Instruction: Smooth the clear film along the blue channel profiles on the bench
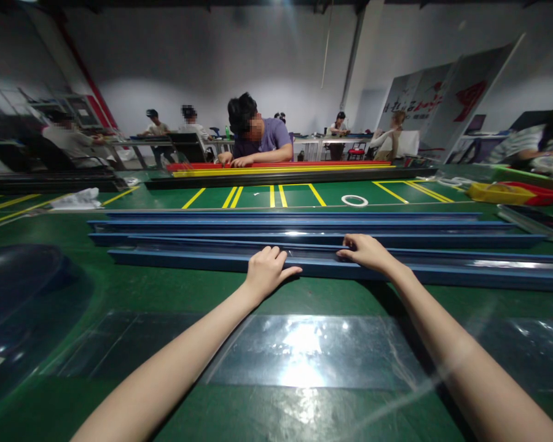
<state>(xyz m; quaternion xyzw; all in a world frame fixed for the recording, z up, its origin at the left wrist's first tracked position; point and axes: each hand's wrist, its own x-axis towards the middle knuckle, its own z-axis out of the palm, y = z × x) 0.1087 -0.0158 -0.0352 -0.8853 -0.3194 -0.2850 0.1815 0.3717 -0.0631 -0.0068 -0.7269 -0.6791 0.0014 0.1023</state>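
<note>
A long blue channel profile (pixel 203 258) lies across the green table just in front of me, its open trough facing up. My left hand (pixel 268 274) rests over its near wall, fingers curled into the trough and thumb stretched along the edge. To the right, my right hand (pixel 366 252) has thumb and forefinger closed at the channel's far wall. Whether a small piece sits between those fingertips I cannot make out. Behind this profile, more blue channels (pixel 221 224) lie roughly parallel and close together.
Clear plastic sheet (pixel 239 350) covers part of the table (pixel 184 399) near me. A dark blue rounded object (pixel 23 294) stands at left. Farther back are a white tape ring (pixel 354 201), yellow tray (pixel 502 194) and black profile (pixel 276 178). A co-worker (pixel 267 135) works opposite.
</note>
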